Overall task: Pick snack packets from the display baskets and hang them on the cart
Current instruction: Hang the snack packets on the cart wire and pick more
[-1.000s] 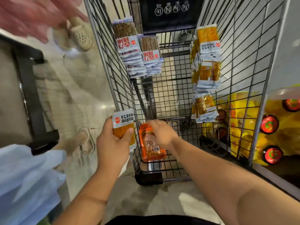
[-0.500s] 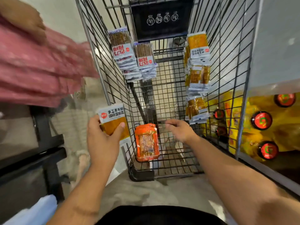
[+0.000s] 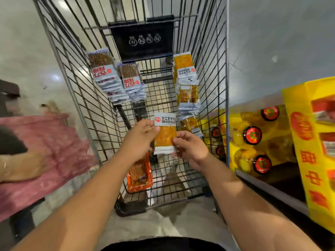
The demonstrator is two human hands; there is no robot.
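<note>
Both my hands hold one orange snack packet (image 3: 165, 134) with a white top label, upright over the inside of the wire cart (image 3: 76, 98). My left hand (image 3: 139, 140) pinches its upper left edge. My right hand (image 3: 190, 147) pinches its lower right corner. An orange-red packet (image 3: 139, 176) hangs low on the cart's left wall, partly behind my left forearm. Brown-and-white packets (image 3: 108, 75) hang in two bunches on the left wall. Orange packets (image 3: 186, 84) hang in stacks on the right wall.
A black sign panel (image 3: 143, 40) closes the cart's far end. Yellow cartons (image 3: 311, 145) and bottles with red caps (image 3: 252, 135) stand on the shelf at right. A person in pink clothing (image 3: 41, 153) is at the left, beside the cart.
My left hand carried the orange packet from outside the cart's left wall into the cart's middle. My right hand left the orange-red packet hanging and took hold of the orange packet's lower corner.
</note>
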